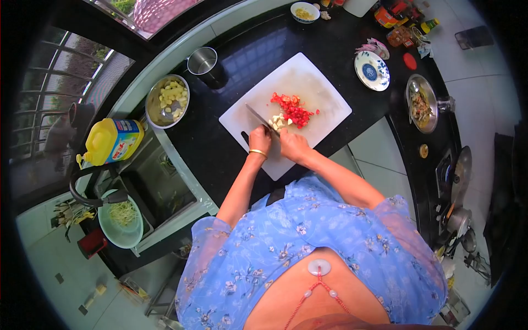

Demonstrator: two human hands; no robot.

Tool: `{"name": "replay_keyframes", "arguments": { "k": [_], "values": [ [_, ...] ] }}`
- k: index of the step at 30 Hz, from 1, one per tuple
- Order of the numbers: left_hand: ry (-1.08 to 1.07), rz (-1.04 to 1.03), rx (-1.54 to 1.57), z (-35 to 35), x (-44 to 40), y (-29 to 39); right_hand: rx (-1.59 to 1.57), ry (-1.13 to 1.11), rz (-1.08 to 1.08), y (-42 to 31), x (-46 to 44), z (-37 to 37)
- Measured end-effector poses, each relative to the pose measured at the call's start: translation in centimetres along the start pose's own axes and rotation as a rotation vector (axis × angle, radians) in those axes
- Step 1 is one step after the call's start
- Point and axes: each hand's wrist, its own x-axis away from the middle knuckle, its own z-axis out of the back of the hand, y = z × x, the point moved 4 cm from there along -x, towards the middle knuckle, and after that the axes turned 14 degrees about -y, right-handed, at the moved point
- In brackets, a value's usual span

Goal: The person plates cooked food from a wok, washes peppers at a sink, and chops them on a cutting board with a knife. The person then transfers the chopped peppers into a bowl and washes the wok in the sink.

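Note:
On a white cutting board (324, 104) lie chopped red chili peppers (297, 113) and a small cluster of pale garlic pieces (279, 122). My right hand (294, 146) is closed around the handle end of a knife (256, 114), whose blade slants away to the upper left beside the garlic. Close against the blade's near side is my left hand (260, 140), a gold bangle on its wrist. Its fingers are curled, and whatever lies under them is hidden. The board's dark handle slot shows just left of that hand.
A metal bowl of pale chunks (154, 113) and a steel cup (203, 60) stand left of the board. Beyond them are a yellow jug (104, 143), a sink (159, 187) and a green basin (107, 223). At right sit a patterned plate (363, 69) and a metal dish of food (422, 124).

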Motion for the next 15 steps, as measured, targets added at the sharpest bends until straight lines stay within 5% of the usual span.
{"name": "replay_keyframes", "arguments": {
  "k": [7,15],
  "values": [
    [-0.022,0.057,0.017,-0.1,-0.5,0.5,0.093,0.027,0.046,0.0,1.8,5.3],
    [0.006,-0.003,0.086,-0.2,-1.3,0.4,0.087,0.025,0.012,1.8,0.1,2.5]
  ]
}}
